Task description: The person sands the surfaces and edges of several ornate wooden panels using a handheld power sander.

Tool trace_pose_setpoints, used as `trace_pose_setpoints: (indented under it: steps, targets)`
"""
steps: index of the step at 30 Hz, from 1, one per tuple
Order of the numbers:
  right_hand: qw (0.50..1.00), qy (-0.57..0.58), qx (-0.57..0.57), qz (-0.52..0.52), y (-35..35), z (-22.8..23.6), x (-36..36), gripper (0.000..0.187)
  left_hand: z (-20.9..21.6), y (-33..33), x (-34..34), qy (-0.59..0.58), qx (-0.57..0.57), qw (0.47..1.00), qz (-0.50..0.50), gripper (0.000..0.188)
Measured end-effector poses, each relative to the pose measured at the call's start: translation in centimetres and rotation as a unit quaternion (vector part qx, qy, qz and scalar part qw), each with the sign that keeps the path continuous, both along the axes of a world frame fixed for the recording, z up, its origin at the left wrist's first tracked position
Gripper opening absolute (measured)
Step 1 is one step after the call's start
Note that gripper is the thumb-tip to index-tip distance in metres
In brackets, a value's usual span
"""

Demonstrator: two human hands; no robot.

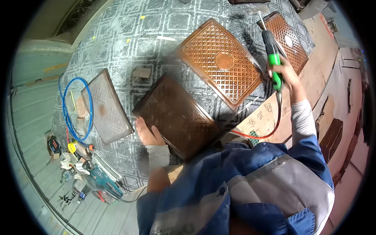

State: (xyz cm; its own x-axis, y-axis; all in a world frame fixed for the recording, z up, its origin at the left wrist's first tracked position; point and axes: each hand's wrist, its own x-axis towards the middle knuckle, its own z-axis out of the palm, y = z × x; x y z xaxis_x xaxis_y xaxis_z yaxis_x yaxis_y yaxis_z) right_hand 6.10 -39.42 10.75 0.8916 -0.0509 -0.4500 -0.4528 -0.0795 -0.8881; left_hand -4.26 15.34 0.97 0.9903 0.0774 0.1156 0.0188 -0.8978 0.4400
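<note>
My right hand [285,72] is wrapped round a green and black straight air grinder [275,58] with a red hose at its back end. Its thin metal shank points away from me, and the tip is blurred near the far lattice panel [288,39]. My left hand [149,133] lies with fingers spread against the left edge of a dark brown panel [178,113], which is smeared by motion. Beyond that panel lies an orange-brown lattice panel [219,62] with a plain rounded centre. To the left of my left hand is a paler panel [105,107].
A grey patterned cloth [129,23] covers the work surface. On it are a small block [141,73] and a white strip [166,38]. A blue hose coil [77,109] lies at the left, with a teal power tool [105,182] and clutter nearer me. Cardboard [270,117] lies at right.
</note>
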Motion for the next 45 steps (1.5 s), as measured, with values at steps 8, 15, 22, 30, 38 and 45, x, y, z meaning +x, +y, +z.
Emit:
trace_pose_setpoints:
  steps: [8,15,22,30,38,45]
  targets:
    - [0.978,0.133,0.093,0.130,18.8,2.1,-11.4,0.045,-0.8,0.9,0.7,-0.054,0.039,0.997,-0.049,0.058]
    - [0.969,0.136,0.206,0.010,31.7,1.3,-14.1,0.032,-0.1,3.6,2.7,-0.067,-0.036,0.980,-0.182,0.055]
    - [0.996,0.094,0.002,0.006,36.1,-0.3,-12.0,0.028,0.7,2.4,-6.9,0.023,-0.070,0.948,-0.310,0.074]
    - [0.963,0.074,-0.241,0.093,39.6,-1.2,-11.7,0.041,-0.5,3.1,-7.0,0.002,-0.108,0.953,-0.283,0.068]
    - [0.948,0.031,-0.302,0.094,40.3,-1.8,-11.3,0.049,-1.1,3.1,-7.0,-0.003,-0.115,0.950,-0.290,0.062]
    - [0.929,0.062,-0.298,0.212,41.0,-1.0,-10.9,0.045,-1.1,3.0,-6.9,-0.001,-0.114,0.951,-0.287,0.061]
